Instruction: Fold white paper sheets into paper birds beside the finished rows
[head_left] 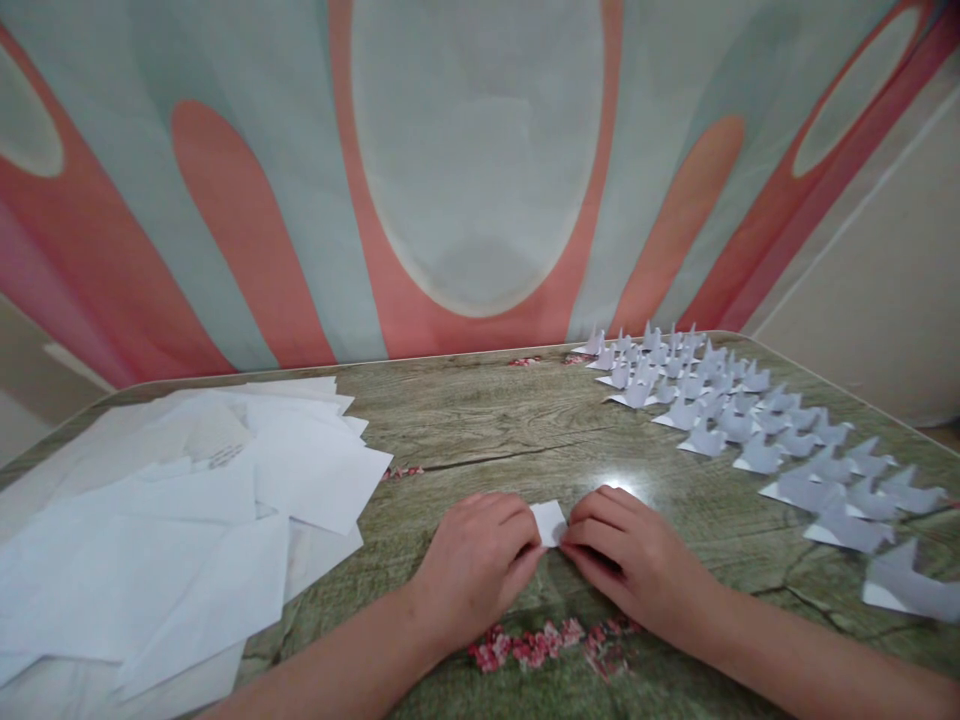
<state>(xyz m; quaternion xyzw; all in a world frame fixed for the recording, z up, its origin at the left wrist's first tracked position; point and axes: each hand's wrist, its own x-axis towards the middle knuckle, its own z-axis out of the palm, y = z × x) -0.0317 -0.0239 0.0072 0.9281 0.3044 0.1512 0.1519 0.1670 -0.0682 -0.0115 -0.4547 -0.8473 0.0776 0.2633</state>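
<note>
Between my two hands is a small folded piece of white paper [549,523], just above or on the table near its front middle. My left hand [480,555] pinches its left side, with the fingers curled over and the thumb below. The right edge is pinched by the fingertips of my right hand [637,560]. Parts of the paper under the fingers are hidden, so I cannot tell its full folded shape.
A spread pile of white paper sheets [187,540] covers the table's left side. Rows of folded white paper birds [761,453] stand on the right. The wood-patterned table [465,430] has printed pink flowers and meets a coloured wall covering [480,160] behind.
</note>
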